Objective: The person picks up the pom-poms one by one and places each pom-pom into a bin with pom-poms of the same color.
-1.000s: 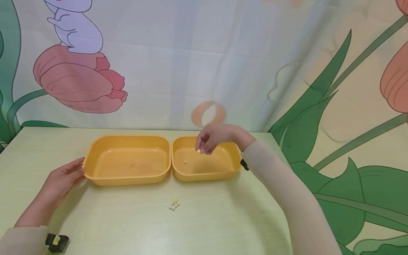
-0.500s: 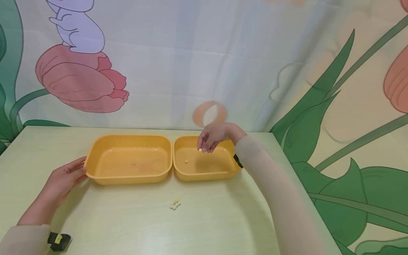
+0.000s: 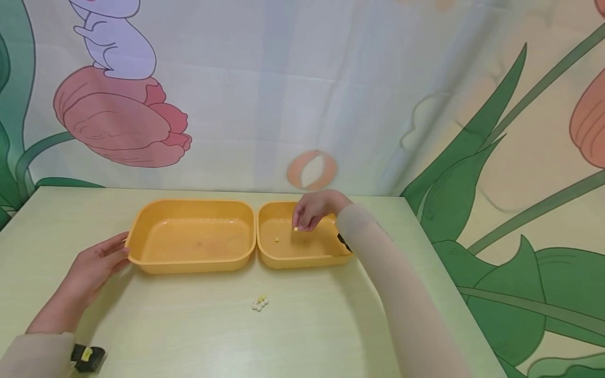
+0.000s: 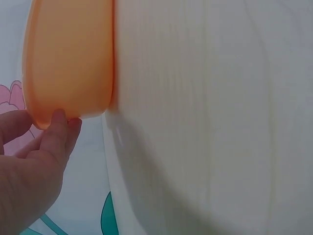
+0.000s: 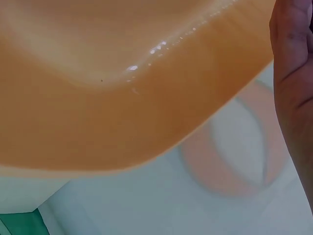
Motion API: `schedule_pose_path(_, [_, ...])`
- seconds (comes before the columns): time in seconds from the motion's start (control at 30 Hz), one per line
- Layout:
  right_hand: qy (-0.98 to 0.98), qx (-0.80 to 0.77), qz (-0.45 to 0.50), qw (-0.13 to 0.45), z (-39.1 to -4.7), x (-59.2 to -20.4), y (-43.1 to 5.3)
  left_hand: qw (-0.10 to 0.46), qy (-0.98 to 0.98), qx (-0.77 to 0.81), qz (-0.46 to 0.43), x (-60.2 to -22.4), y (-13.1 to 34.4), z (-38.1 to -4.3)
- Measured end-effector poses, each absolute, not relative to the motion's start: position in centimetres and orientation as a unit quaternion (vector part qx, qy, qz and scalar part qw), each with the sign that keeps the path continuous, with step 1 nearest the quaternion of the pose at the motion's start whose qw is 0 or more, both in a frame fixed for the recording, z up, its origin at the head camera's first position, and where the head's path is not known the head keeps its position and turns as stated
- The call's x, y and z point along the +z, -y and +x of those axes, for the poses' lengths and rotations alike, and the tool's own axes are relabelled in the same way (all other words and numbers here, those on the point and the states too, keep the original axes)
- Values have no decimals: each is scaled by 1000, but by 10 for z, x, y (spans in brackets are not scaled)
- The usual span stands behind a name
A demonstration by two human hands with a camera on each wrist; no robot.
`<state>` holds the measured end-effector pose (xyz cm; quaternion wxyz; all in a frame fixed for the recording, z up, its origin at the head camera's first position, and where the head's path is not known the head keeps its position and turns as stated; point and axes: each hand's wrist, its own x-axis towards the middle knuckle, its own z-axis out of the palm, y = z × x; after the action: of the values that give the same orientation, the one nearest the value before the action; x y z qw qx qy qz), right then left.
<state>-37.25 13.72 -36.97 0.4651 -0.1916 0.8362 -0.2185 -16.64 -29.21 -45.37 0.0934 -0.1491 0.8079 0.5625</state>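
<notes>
At the left end of the large yellow plastic tray (image 3: 189, 262), my left hand (image 3: 92, 270) grips the rim. In the left wrist view the thumb is on one side of the edge and the fingers (image 4: 57, 129) on the other. My right hand (image 3: 312, 212) is over the smaller yellow tray (image 3: 326, 261), pinching a tiny pale yellow bead (image 3: 295, 229) between thumb and fingertips. Another small yellow bead (image 3: 277, 240) lies on that tray's floor. In the right wrist view only the side of the right hand (image 5: 296, 63) shows, its fingertips out of frame.
On the pale table (image 3: 189, 325), in front of the trays, sits a cluster of several small white and yellow beads (image 3: 259, 303). The two trays stand side by side with rims nearly meeting. A printed curtain (image 3: 227, 105) hangs behind the table.
My right hand has lowered slightly into the smaller tray with the bead, and its forearm has swung left. The left hand keeps its place on the large tray's rim.
</notes>
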Motion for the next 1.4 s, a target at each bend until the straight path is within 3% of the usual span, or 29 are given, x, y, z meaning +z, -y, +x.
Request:
schedule_pose_path(0.37, [-833, -193, -160, 493, -373, -404, -127, 101, -807, 563, -146, -457, 294, -161])
schedule_pose_path(1.4, [-857, -185, -154, 456, -373, -416, -121, 95, -808, 564, -143, -452, 293, -166])
